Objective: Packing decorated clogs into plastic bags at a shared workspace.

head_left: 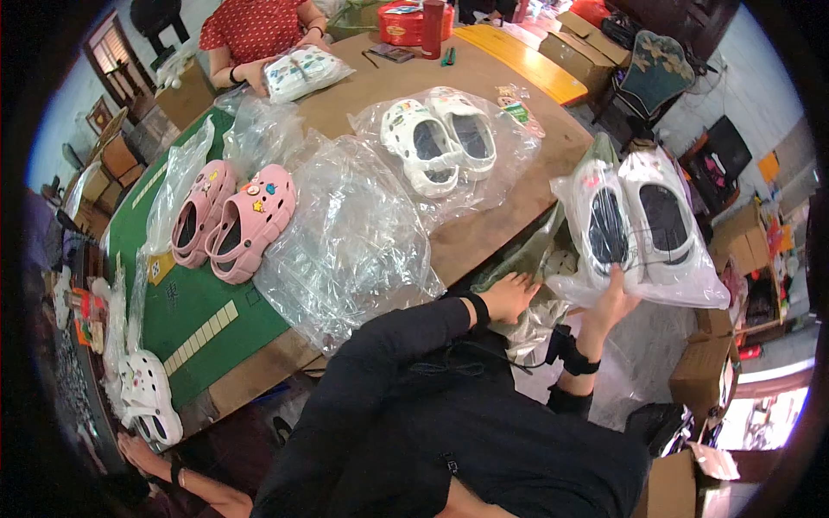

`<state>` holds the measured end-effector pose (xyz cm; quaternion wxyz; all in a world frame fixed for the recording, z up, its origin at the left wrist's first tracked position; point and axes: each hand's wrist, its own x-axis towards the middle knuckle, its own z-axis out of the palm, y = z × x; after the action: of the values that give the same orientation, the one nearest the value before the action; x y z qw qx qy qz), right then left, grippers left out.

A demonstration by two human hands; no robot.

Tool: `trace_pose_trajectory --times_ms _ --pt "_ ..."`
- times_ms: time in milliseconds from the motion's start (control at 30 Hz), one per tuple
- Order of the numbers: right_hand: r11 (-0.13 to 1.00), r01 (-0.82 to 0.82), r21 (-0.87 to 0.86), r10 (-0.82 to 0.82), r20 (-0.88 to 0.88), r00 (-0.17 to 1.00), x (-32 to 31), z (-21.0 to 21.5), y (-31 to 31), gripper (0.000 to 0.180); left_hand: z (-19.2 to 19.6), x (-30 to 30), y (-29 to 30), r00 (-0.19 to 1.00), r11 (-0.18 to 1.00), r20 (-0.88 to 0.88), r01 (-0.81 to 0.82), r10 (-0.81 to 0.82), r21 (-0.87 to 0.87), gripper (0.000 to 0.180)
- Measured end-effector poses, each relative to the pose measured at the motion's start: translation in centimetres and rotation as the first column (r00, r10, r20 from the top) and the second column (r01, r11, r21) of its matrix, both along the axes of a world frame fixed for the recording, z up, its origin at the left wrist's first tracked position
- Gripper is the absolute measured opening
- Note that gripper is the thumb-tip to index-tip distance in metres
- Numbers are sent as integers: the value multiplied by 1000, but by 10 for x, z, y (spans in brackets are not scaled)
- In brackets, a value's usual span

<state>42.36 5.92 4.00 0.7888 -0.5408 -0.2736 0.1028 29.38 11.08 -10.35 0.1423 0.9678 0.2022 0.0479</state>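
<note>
My right hand [611,302] grips the heel end of a clear plastic bag holding a pair of white clogs [658,211] with dark insoles. The bagged pair is held up at the right, beside the table edge. Below and left of it, my left hand [511,298] has its fingers curled over the edge of an olive-green woven sack [537,250], which hangs by the table. White shapes show inside the sack, partly hidden. Another white clog pair [442,142] lies on spread clear plastic on the table. Pink clogs [233,220] with charms stand farther left.
Loose clear bags [350,233] cover the middle of the table [484,233]. Across it, a person [263,43] holds a bagged pair. At lower left, another person's hand [142,453] is by white clogs [151,397]. A red bottle [433,30] and cardboard boxes [704,363] stand around.
</note>
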Motion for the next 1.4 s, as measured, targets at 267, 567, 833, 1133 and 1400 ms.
trace_pose_trajectory --times_ms 267,567,833,1133,1400 --pt "974 28 -223 16 196 981 38 -20 -17 54 -17 -3 -4 969 973 -238 5 -61 -229 46" --pt "585 443 -680 54 577 815 26 -22 -17 66 -32 -4 2 949 991 -300 -118 94 -63 15" --pt "466 514 -720 284 672 684 50 -51 12 72 -7 20 -29 927 848 -68 306 -369 -433 22" --pt "206 426 -881 505 469 725 75 -86 41 75 -43 22 -49 986 968 -30 155 -164 -197 18" --pt "468 185 -864 402 394 826 101 -108 67 80 -73 35 -55 918 996 -387 85 -87 -22 15"
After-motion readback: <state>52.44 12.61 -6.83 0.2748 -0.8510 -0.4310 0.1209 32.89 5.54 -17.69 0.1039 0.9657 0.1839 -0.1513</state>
